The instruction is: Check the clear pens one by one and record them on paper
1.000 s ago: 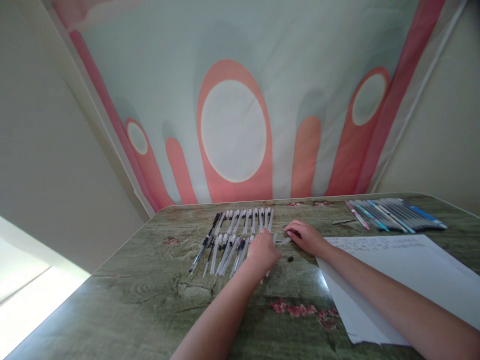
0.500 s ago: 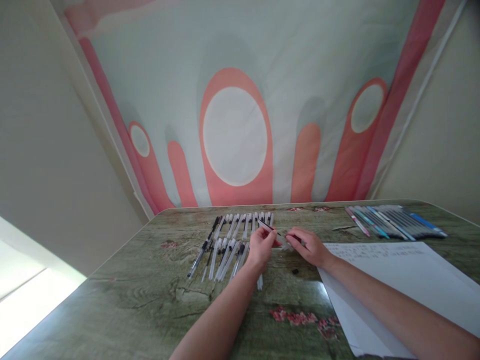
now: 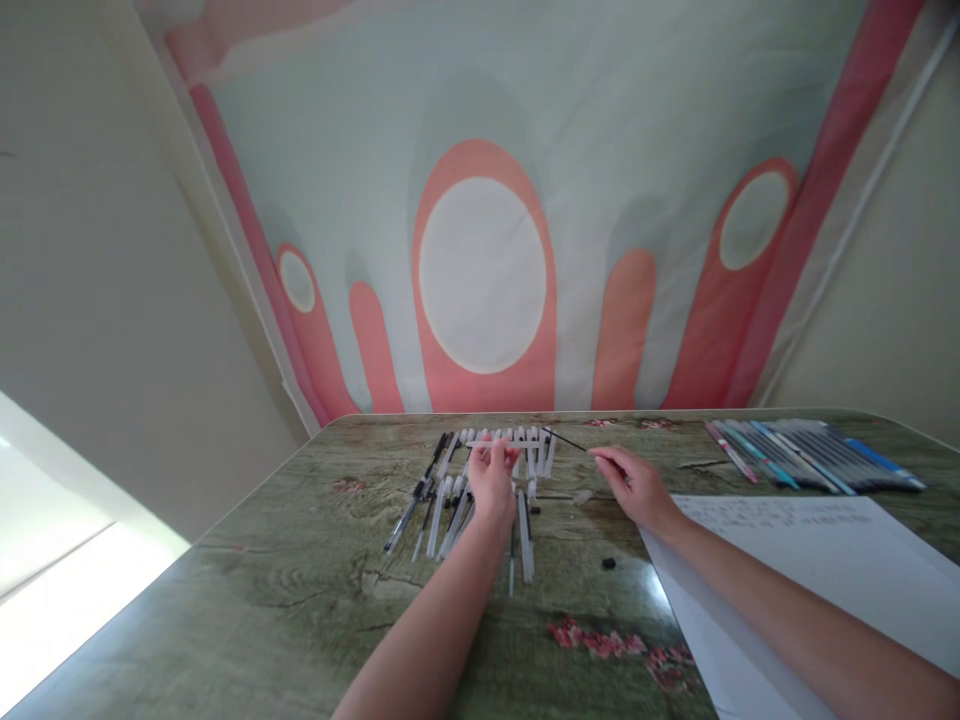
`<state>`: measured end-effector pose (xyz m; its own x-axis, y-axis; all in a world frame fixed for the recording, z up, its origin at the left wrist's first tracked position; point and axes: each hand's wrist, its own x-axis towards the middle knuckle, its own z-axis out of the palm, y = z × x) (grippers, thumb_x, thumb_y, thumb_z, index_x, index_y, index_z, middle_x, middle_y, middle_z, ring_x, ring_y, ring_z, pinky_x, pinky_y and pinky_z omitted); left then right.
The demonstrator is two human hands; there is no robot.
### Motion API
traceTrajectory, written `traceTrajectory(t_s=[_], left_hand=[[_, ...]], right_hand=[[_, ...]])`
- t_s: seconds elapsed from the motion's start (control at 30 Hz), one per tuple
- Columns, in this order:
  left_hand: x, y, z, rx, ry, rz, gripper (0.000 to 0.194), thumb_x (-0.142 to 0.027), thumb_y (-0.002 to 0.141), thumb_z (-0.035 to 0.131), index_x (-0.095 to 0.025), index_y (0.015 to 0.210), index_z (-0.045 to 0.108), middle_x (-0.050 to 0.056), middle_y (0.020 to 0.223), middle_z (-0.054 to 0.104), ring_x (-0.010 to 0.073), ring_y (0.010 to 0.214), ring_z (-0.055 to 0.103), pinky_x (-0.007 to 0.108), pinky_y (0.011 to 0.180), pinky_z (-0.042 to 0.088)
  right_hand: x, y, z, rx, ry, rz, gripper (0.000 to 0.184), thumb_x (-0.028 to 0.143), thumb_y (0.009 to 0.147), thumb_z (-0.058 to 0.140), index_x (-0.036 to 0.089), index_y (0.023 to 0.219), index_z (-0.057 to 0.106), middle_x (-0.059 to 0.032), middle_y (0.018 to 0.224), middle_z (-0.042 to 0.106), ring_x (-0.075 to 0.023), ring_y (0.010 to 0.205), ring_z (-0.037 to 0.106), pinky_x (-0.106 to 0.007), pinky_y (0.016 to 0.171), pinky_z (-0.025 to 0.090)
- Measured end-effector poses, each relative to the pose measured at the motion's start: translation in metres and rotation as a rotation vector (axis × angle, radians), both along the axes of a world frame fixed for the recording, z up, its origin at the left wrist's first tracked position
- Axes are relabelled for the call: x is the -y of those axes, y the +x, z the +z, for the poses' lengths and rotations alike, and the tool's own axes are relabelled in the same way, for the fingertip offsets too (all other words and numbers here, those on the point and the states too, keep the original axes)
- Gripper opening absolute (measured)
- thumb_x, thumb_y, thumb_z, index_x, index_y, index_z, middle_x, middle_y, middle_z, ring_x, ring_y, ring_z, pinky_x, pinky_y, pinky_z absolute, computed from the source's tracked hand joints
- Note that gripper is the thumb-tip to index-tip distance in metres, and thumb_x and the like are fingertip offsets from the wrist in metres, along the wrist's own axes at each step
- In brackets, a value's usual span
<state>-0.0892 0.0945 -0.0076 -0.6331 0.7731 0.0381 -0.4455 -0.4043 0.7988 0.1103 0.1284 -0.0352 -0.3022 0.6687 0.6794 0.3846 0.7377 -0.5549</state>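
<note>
My left hand (image 3: 493,484) is raised over two rows of pens and pinches a whitish, see-through pen barrel (image 3: 526,443) that points to the right. A thin black pen refill (image 3: 566,439) sticks out up and leftward from the closed fingertips of my right hand (image 3: 634,488). The refill's far tip is close to the barrel's right end; whether they touch I cannot tell. Beneath the left hand lie the white pens (image 3: 437,528) of the front row, partly hidden by the hand and forearm. A small black cap (image 3: 608,564) rests on the table below my right hand.
The wood-patterned table (image 3: 300,590) also bears a sheet of paper (image 3: 817,580) with writing along its top, under the right forearm. Behind it several coloured and grey pens (image 3: 814,455) lie side by side. Dark clear-bodied pens (image 3: 405,515) edge the rows on the left.
My hands have moved apart. The left came up and left with the pen barrel after reaching among the pens; the right moved slightly right, and a black refill now shows in its fingers.
</note>
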Motion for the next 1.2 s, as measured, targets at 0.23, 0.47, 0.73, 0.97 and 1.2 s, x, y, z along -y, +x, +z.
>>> traceTrajectory(t_s=[0.23,0.47,0.73,0.97,1.2], left_hand=[[-0.002,-0.016,-0.002,0.065,0.010,0.080,0.015,-0.021,0.077,0.057,-0.016,0.086,0.047,0.001,0.078,0.059,0.0033,0.058,0.055,0.025,0.076,0.049],[-0.003,-0.014,-0.001,0.076,0.005,0.077,0.017,-0.021,0.076,0.059,-0.016,0.087,0.047,0.002,0.079,0.059,0.0037,0.058,0.055,0.025,0.075,0.050],[-0.001,-0.010,0.000,0.017,-0.014,0.030,0.026,-0.021,0.073,0.061,-0.017,0.094,0.048,0.000,0.076,0.059,0.0038,0.056,0.054,0.024,0.070,0.050],[0.002,-0.001,0.000,0.050,0.006,-0.088,0.027,-0.019,0.069,0.065,-0.014,0.092,0.049,0.000,0.075,0.060,0.0039,0.054,0.053,0.022,0.065,0.050],[0.017,0.031,0.000,0.137,-0.003,-0.395,0.017,-0.015,0.073,0.062,-0.012,0.086,0.051,0.008,0.086,0.064,0.0073,0.065,0.060,0.023,0.070,0.051]], right_hand=[[0.005,-0.001,-0.001,0.058,0.064,-0.003,0.024,0.031,0.088,0.039,0.024,0.100,0.058,-0.0066,0.088,0.060,-0.0197,0.080,0.058,-0.032,0.073,0.046],[0.001,0.000,-0.003,0.058,0.063,-0.049,0.024,0.032,0.088,0.038,0.023,0.098,0.058,-0.0063,0.086,0.060,-0.0197,0.077,0.058,-0.032,0.070,0.046],[0.000,0.001,-0.003,0.060,0.060,-0.062,0.023,0.030,0.087,0.039,0.024,0.099,0.058,-0.0062,0.087,0.059,-0.0192,0.076,0.057,-0.031,0.069,0.046],[0.003,0.000,0.002,0.035,0.101,-0.042,0.024,0.029,0.087,0.041,0.024,0.102,0.059,-0.0071,0.091,0.060,-0.0205,0.083,0.057,-0.034,0.076,0.046],[0.007,-0.002,0.002,0.000,0.163,0.033,0.039,0.022,0.089,0.033,0.024,0.128,0.041,-0.0084,0.105,0.061,-0.0195,0.088,0.059,-0.039,0.084,0.046]])
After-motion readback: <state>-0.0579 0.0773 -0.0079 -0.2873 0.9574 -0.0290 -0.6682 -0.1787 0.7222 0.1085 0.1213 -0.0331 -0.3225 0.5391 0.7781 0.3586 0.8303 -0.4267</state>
